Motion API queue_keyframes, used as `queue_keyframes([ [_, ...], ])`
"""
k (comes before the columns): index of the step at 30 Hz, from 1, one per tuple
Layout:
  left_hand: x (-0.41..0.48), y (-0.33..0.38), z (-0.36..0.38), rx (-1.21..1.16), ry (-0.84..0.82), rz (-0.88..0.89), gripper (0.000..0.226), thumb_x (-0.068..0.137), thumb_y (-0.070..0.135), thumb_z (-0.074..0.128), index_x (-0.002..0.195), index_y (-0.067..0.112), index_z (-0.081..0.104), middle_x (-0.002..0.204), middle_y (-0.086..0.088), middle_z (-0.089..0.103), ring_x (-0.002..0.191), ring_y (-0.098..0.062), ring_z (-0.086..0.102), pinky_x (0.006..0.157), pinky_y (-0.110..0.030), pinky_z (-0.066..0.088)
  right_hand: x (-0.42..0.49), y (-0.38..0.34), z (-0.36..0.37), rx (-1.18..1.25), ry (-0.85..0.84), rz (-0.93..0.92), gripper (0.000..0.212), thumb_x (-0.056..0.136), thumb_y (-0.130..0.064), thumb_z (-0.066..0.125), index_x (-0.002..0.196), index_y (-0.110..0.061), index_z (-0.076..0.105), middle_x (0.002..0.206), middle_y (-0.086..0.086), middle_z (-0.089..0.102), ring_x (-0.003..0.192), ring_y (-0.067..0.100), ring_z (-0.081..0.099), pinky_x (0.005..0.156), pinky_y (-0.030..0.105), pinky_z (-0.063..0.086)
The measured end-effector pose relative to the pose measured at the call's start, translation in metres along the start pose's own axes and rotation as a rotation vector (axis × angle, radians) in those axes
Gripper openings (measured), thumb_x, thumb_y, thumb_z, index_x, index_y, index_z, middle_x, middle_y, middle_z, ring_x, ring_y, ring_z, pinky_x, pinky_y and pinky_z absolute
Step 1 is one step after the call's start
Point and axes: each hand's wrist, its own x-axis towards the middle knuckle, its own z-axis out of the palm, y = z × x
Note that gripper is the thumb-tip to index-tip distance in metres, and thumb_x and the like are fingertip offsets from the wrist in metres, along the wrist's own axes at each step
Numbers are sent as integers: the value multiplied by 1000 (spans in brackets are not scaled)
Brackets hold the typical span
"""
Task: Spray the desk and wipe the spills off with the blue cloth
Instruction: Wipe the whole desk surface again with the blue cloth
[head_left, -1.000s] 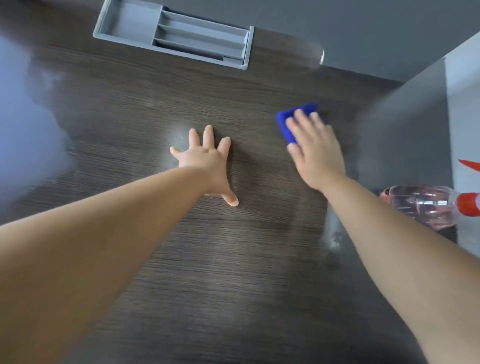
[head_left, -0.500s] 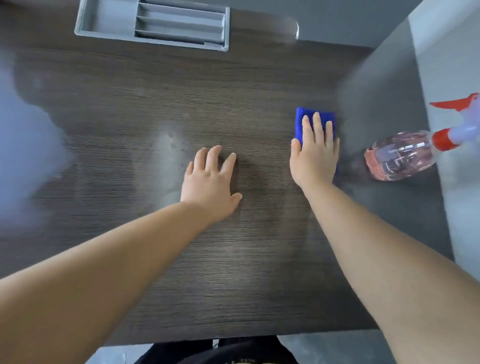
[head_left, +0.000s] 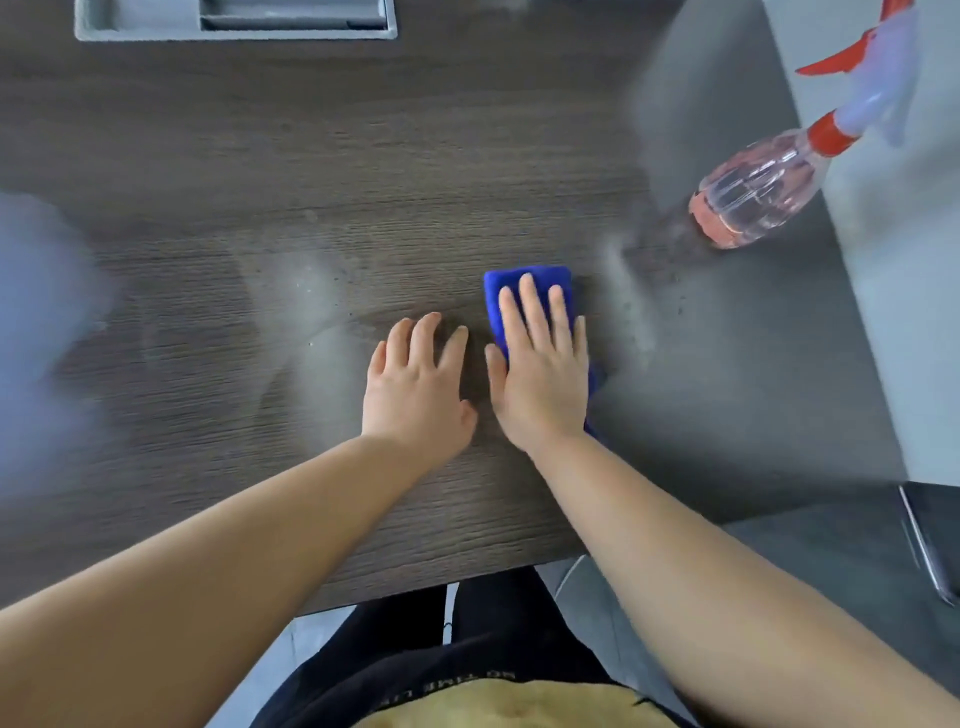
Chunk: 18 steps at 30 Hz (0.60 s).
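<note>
head view: the blue cloth (head_left: 524, 283) is pinned flat to the desk (head_left: 363, 171) under the right hand (head_left: 540, 374), fingers (head_left: 530, 306) extended, nothing gripped. a pale spill streak (head_left: 626, 296) lies just right of it. the left hand (head_left: 415, 384) is spread flat beside it, empty.

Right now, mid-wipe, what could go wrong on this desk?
1. The spray bottle stands near the right hand and cloth; a wide stroke rightward could knock it over.
2. The left hand lies flat on the desk, perhaps smearing damp patches.
3. The speckled streak right of the cloth could be missed.
</note>
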Motion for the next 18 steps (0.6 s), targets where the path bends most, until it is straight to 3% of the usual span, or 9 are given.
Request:
queue_keyframes([
  [2, -6, -1, 1, -12, 6, -11, 71, 84, 35, 53, 146, 21, 22, 154, -5, 12, 141, -28, 9, 114, -38, 15, -20, 18, -3, -40, -93, -329, 53, 92, -35, 38, 143, -20, 38, 151, 3, 33, 139, 30, 29, 110, 49, 24],
  [4, -14, -2, 3, 21, -5, -5, 70, 84, 36, 52, 146, 21, 21, 153, -5, 11, 140, -28, 10, 114, -39, 15, -11, 59, -8, -80, -88, -413, 53, 89, -35, 40, 140, -20, 43, 149, 3, 38, 136, 30, 35, 107, 50, 30],
  [7, -22, 7, 8, 41, -43, 8, 68, 87, 39, 50, 145, 22, 21, 153, -6, 9, 139, -28, 9, 114, -40, 15, 4, 108, -21, -69, -30, -63, 54, 92, -36, 33, 143, -17, 39, 151, 6, 34, 139, 34, 29, 108, 55, 30],
  [9, -23, 16, 12, 34, -49, 8, 67, 86, 42, 51, 144, 24, 23, 153, -6, 9, 139, -29, 9, 114, -42, 14, -10, 102, -19, -31, 22, 168, 57, 92, -36, 29, 145, -15, 35, 153, 7, 30, 140, 34, 25, 111, 55, 25],
  [11, -25, 25, 17, 25, -48, -16, 67, 86, 43, 51, 144, 24, 24, 153, -6, 10, 139, -29, 9, 115, -45, 14, -43, 71, -11, -32, 73, 206, 59, 89, -37, 32, 142, -13, 39, 151, 9, 34, 138, 36, 29, 109, 55, 26],
  [13, -27, 33, 23, 31, -38, -35, 68, 86, 44, 52, 145, 24, 23, 153, -7, 10, 140, -30, 9, 116, -46, 13, -72, 46, -7, -8, 26, 31, 57, 89, -37, 35, 141, -15, 41, 150, 7, 36, 137, 34, 32, 108, 53, 27],
  [16, -32, 44, 30, 29, -28, -44, 68, 86, 42, 52, 145, 24, 22, 154, -7, 9, 141, -30, 7, 116, -47, 12, -57, 70, -14, -49, -94, -327, 54, 89, -36, 37, 141, -20, 43, 149, 3, 37, 137, 31, 34, 107, 52, 30],
  [18, -35, 48, 34, 25, -27, -35, 68, 87, 42, 51, 145, 24, 21, 154, -8, 7, 142, -30, 6, 116, -47, 11, -30, 104, -20, -90, -64, -305, 55, 89, -38, 35, 141, -20, 43, 149, 3, 38, 136, 32, 35, 106, 54, 33],
])
